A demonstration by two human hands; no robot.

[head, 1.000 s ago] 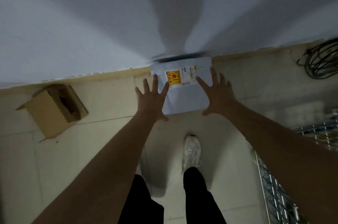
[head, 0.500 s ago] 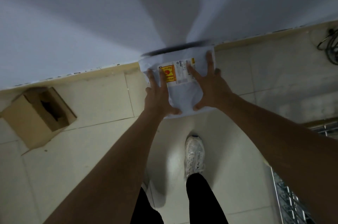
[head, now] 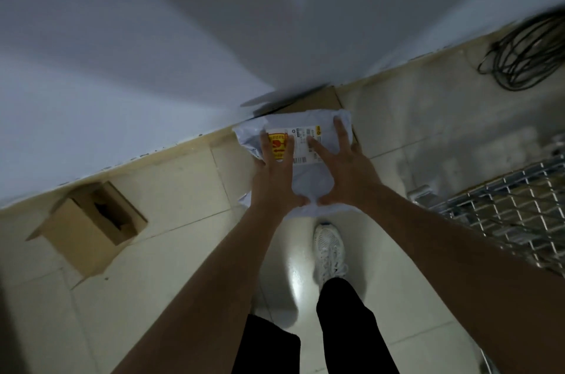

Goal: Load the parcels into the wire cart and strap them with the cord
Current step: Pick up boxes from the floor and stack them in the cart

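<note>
I hold the white parcel at twelve o'clock, by the wall, above the floor. My left hand grips its left side, fingers laid over the yellow label, thumb curled under the near edge. My right hand clamps the right side, fingers spread. The cart stands at three o'clock, the cord coiled at two o'clock. An open box lies at nine o'clock.
</note>
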